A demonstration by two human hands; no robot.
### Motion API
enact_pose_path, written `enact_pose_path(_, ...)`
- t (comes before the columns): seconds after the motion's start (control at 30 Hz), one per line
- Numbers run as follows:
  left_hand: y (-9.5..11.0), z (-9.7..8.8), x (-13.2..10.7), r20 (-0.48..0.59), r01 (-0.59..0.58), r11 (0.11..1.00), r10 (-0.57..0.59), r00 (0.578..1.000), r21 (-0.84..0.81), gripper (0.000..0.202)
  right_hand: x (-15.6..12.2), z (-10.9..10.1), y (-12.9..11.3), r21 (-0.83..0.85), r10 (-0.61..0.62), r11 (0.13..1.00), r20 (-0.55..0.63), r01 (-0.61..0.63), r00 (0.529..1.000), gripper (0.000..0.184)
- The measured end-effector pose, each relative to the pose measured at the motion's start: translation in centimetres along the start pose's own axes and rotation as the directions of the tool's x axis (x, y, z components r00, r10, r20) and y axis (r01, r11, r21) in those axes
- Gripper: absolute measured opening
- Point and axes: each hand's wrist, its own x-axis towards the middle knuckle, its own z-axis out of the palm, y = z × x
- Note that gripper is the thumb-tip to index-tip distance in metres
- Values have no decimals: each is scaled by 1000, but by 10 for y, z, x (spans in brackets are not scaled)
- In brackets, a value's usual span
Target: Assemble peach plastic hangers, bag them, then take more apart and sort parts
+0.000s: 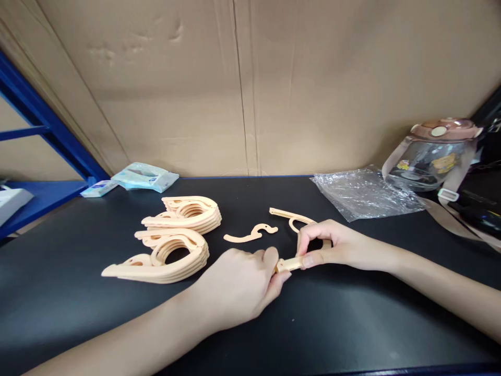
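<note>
Both of my hands are on a beige plastic folding hanger (290, 264) low over the black table. My left hand (245, 282) is closed around one end of it, its thumb and fingers hiding that tip. From the other side, my right hand (332, 244) pinches the same arm between thumb and fingers. The hanger's other arm reaches up and left behind my right hand. A loose beige hook (250, 234) lies flat just beyond my left hand. Two stacks of folded hangers, a nearer stack (183, 261) and a farther stack (207, 214), sit to the left.
A crumpled clear plastic bag (368, 192) lies at the back right, beside a clear water bottle (426, 162) with a strap trailing over the table. Light-blue tissue packs (146, 177) rest at the back left. Behind the table (313, 334) stands a cardboard wall (188, 94); a blue metal frame (58, 146) borders the left.
</note>
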Motion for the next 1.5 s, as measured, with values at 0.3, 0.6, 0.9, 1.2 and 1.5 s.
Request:
enact_pose_path(0.3,-2,-7,-4,-52,58,990,-65,997,-126,26,1,-1,0,-44,12,999,1,-12,1000,20)
enact_pose_path(0.6,-4,-6,-3,-27,56,985,-62,998,-163,27,-2,0,-2,-33,30,999,2,-30,1000,20)
enact_pose_path(0.9,-3,-5,-4,-51,7,995,-12,999,-100,24,-2,0,-3,-32,45,998,-5,-45,999,21)
enact_pose_path(1.2,0,-7,-6,-105,-25,998,31,994,60,24,-2,0,-5,-77,35,996,16,-34,999,21)
enact_pose_path(1.5,1,-5,-5,-170,-67,994,82,982,88,23,-3,0,-8,-77,48,996,55,-43,997,21)
